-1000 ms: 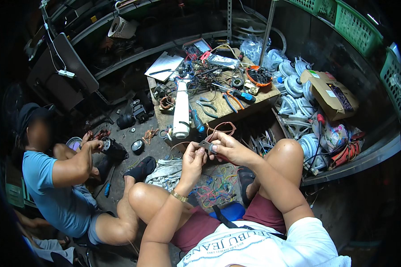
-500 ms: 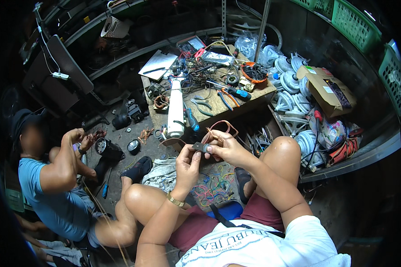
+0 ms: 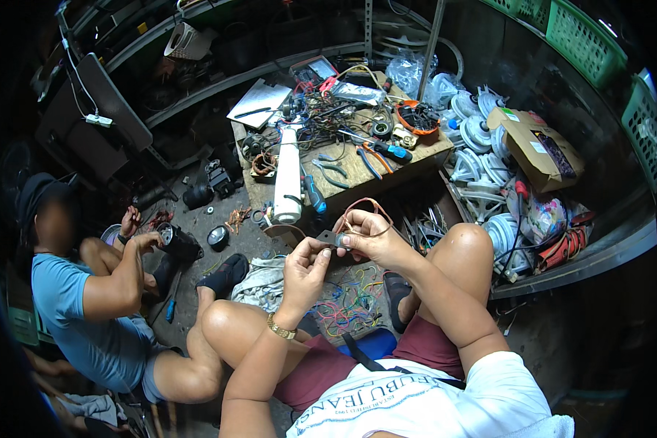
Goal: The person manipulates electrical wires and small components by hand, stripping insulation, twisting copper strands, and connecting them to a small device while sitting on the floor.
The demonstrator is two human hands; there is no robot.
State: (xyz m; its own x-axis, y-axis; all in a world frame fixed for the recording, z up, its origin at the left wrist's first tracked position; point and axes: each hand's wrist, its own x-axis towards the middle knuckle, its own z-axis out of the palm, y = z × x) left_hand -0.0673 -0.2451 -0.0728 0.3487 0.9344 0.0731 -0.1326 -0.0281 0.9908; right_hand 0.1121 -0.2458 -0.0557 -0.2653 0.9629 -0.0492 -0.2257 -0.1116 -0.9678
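Between my two hands is a small dark flat part (image 3: 329, 237), pinched at both ends by my fingertips. My left hand (image 3: 306, 266) closes thumb and fingers on its left end. At its right end, my right hand (image 3: 372, 237) grips it with thumb and forefinger. A loop of thin reddish-brown wire (image 3: 388, 212) rises from my right fingers and curves over that hand. What kind of part it is cannot be made out. Below my hands, coloured wires (image 3: 347, 303) lie tangled on the floor.
Ahead stands a low wooden table (image 3: 427, 155) with pliers (image 3: 331, 174), screwdrivers, a white tube (image 3: 288, 179) and tangled wires. White plastic parts (image 3: 478, 135) and an open cardboard box (image 3: 536, 150) are piled at right. On the left a co-worker (image 3: 87, 306) sits by a dark motor housing (image 3: 179, 242).
My hands stay close together; the dark part now shows more between my fingertips, and the wire loop has shifted over my right hand. The co-worker's hands have moved apart and lower.
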